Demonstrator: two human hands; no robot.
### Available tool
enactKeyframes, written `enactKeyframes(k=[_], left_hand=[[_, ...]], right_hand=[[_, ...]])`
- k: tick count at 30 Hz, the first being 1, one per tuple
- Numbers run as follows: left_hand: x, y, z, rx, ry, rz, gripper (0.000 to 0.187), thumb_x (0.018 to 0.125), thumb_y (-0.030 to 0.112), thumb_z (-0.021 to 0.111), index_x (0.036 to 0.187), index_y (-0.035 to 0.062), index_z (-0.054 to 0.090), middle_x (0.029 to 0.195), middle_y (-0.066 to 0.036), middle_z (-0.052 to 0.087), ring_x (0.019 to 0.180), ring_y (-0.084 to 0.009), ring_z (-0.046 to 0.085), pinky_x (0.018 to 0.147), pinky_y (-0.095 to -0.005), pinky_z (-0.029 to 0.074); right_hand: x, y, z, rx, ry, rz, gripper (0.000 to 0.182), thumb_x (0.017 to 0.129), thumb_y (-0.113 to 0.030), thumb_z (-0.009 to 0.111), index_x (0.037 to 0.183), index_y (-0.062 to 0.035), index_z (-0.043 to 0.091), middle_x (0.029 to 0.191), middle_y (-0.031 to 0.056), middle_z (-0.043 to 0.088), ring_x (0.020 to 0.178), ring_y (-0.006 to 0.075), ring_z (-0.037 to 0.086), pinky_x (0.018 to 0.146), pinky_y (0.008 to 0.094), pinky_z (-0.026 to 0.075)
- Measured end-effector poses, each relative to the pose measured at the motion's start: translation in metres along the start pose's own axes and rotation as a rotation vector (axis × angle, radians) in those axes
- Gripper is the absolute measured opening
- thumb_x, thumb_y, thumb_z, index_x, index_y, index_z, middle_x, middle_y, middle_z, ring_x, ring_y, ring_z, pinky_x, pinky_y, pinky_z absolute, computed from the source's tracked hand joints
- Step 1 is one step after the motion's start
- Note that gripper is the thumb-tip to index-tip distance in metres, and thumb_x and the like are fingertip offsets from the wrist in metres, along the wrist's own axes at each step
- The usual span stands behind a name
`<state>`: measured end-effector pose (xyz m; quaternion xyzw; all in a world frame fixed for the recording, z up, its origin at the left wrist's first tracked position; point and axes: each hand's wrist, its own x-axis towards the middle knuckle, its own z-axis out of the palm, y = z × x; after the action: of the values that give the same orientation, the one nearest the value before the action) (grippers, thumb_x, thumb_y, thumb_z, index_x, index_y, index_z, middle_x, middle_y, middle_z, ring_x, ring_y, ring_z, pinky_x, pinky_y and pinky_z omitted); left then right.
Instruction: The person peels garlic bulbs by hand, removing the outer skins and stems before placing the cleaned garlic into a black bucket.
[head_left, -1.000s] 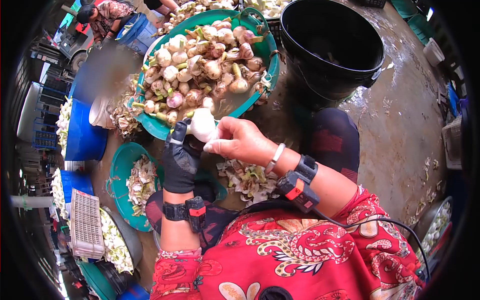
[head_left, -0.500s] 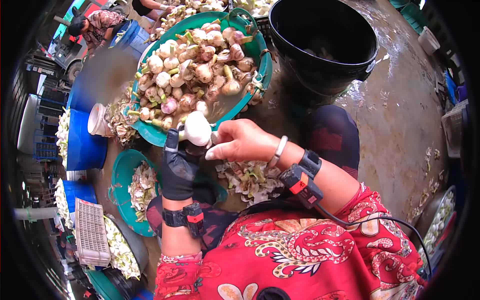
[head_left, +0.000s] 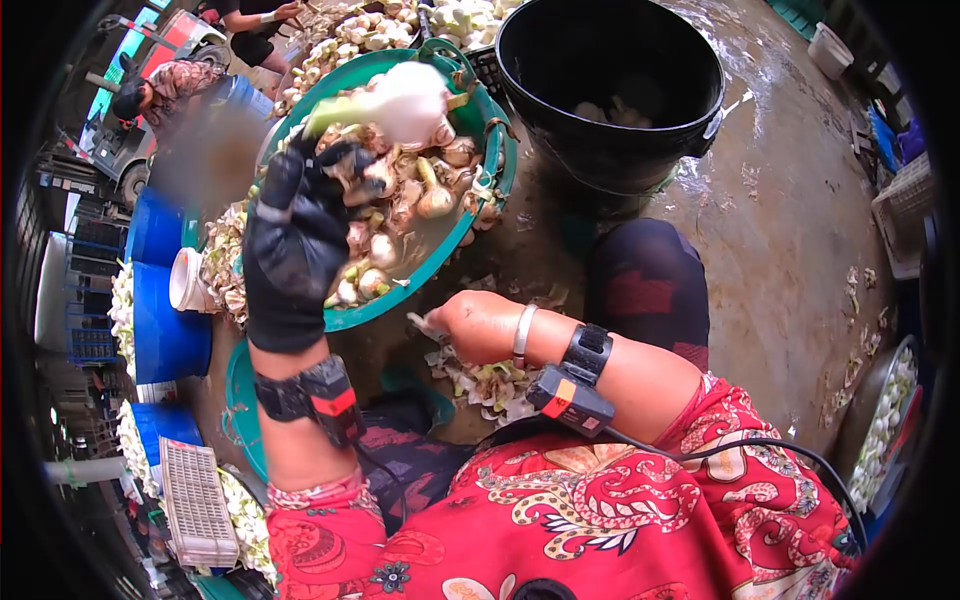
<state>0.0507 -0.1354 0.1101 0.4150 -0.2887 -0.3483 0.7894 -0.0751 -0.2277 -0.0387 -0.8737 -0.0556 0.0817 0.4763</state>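
My left hand (head_left: 300,225), in a black glove, is raised over the near left side of a green basin (head_left: 375,308) heaped with garlic bulbs (head_left: 435,195). Its fingers are apart. Just beyond the fingertips, a peeled white garlic bulb (head_left: 412,105) with a pale green stem is blurred by motion above the heap. My bare right hand (head_left: 475,325) is closed in front of the basin, over loose garlic skins (head_left: 490,385) on the ground. A pale tip shows at its fingers; what they hold, I cannot tell.
A black bucket (head_left: 610,150) with a few pale bulbs inside stands right of the basin. Blue tubs (head_left: 170,330), a white pail (head_left: 190,280) and a plastic crate (head_left: 200,500) line the left. Two people work at the far left. Wet floor (head_left: 780,250) lies at right.
My left hand has risen forward and left over the basin, and the white bulb has gone up past its fingers. My right hand has come off the bulb and dropped slightly nearer me.
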Motion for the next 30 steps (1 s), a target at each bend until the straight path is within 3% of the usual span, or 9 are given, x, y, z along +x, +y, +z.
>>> enactKeyframes(k=[2, 6, 10, 16, 21, 24, 26, 28, 30], left_hand=[[0.022, -0.002, -0.001, 0.467, 0.016, 0.079, 0.031, 0.099, 0.016, 0.044, 0.122, -0.0021, 0.054, 0.107, -0.014, 0.064, 0.096, -0.0202, 0.064, 0.082, -0.0284, 0.052], [0.022, -0.049, -0.092, 1.550, -0.041, -0.416, 0.028, 0.088, 0.023, 0.060, 0.109, 0.0054, 0.065, 0.099, -0.011, 0.067, 0.096, -0.0222, 0.064, 0.084, -0.0341, 0.050], [0.005, -0.086, -0.152, 2.145, -0.292, -0.716, 0.058, 0.072, 0.039, 0.069, 0.122, 0.0110, 0.058, 0.110, -0.016, 0.064, 0.108, -0.0326, 0.058, 0.091, -0.0424, 0.046], [-0.005, -0.096, -0.166, 1.901, -0.133, -0.863, 0.054, 0.065, 0.025, 0.069, 0.113, 0.0028, 0.059, 0.111, -0.024, 0.062, 0.104, -0.0371, 0.059, 0.089, -0.0418, 0.046], [0.007, -0.085, -0.164, 2.016, -0.336, -1.041, 0.051, 0.067, 0.022, 0.066, 0.114, 0.0023, 0.061, 0.106, -0.022, 0.064, 0.100, -0.0359, 0.061, 0.088, -0.0403, 0.048], [-0.005, -0.073, -0.187, 2.025, -0.447, -0.796, 0.043, 0.067, 0.022, 0.066, 0.106, 0.0029, 0.066, 0.103, -0.021, 0.066, 0.097, -0.0348, 0.063, 0.087, -0.0398, 0.048], [-0.013, -0.049, -0.164, 1.820, -0.088, -0.760, 0.038, 0.066, 0.017, 0.070, 0.102, 0.0047, 0.069, 0.102, -0.019, 0.066, 0.092, -0.0298, 0.065, 0.085, -0.0348, 0.049], [-0.022, -0.037, -0.171, 1.903, -0.135, -0.474, 0.030, 0.072, 0.013, 0.069, 0.101, 0.0039, 0.069, 0.095, -0.013, 0.069, 0.086, -0.0244, 0.066, 0.078, -0.0342, 0.051], [-0.039, -0.013, -0.118, 1.039, 0.214, -0.497, 0.028, 0.076, 0.005, 0.064, 0.104, 0.0022, 0.068, 0.097, -0.007, 0.069, 0.088, -0.0153, 0.065, 0.077, -0.0292, 0.051]], right_hand=[[-0.001, -0.001, -0.009, -0.080, -0.090, -0.038, 0.017, 0.077, -0.014, 0.061, 0.088, -0.0066, 0.070, 0.085, 0.0183, 0.066, 0.086, 0.0359, 0.064, 0.074, 0.0424, 0.051], [-0.009, -0.012, -0.026, -0.177, -0.108, -0.062, 0.020, 0.074, -0.028, 0.067, 0.076, -0.0075, 0.071, 0.078, 0.0153, 0.066, 0.081, 0.0341, 0.064, 0.072, 0.0411, 0.052], [-0.007, -0.013, -0.025, -0.133, 0.027, -0.013, 0.012, 0.071, -0.019, 0.064, 0.075, -0.0097, 0.070, 0.075, 0.0150, 0.065, 0.080, 0.0329, 0.064, 0.072, 0.0420, 0.051], [-0.004, -0.002, -0.012, -0.095, 0.061, -0.032, 0.025, 0.069, -0.009, 0.060, 0.092, -0.0119, 0.069, 0.083, 0.0141, 0.060, 0.082, 0.0337, 0.062, 0.070, 0.0435, 0.050], [0.004, 0.001, -0.015, -0.075, 0.144, -0.030, 0.022, 0.072, -0.012, 0.058, 0.092, -0.0078, 0.067, 0.085, 0.0180, 0.062, 0.084, 0.0354, 0.062, 0.075, 0.0442, 0.051], [0.008, 0.004, -0.013, -0.023, 0.302, -0.111, 0.017, 0.074, -0.014, 0.058, 0.086, -0.0037, 0.066, 0.081, 0.0188, 0.063, 0.084, 0.0372, 0.061, 0.077, 0.0453, 0.050], [0.013, 0.003, -0.014, 0.090, 0.397, -0.125, 0.025, 0.071, -0.009, 0.061, 0.095, -0.0041, 0.065, 0.088, 0.0175, 0.061, 0.084, 0.0360, 0.061, 0.075, 0.0415, 0.051], [0.019, -0.004, -0.014, 0.113, 0.371, -0.069, 0.039, 0.071, -0.008, 0.064, 0.110, -0.0061, 0.061, 0.094, 0.0168, 0.060, 0.085, 0.0336, 0.061, 0.075, 0.0397, 0.051], [0.026, -0.011, -0.010, 0.336, 0.542, -0.093, 0.062, 0.071, -0.009, 0.069, 0.130, -0.0107, 0.048, 0.106, 0.0137, 0.059, 0.090, 0.0279, 0.061, 0.076, 0.0380, 0.051]])
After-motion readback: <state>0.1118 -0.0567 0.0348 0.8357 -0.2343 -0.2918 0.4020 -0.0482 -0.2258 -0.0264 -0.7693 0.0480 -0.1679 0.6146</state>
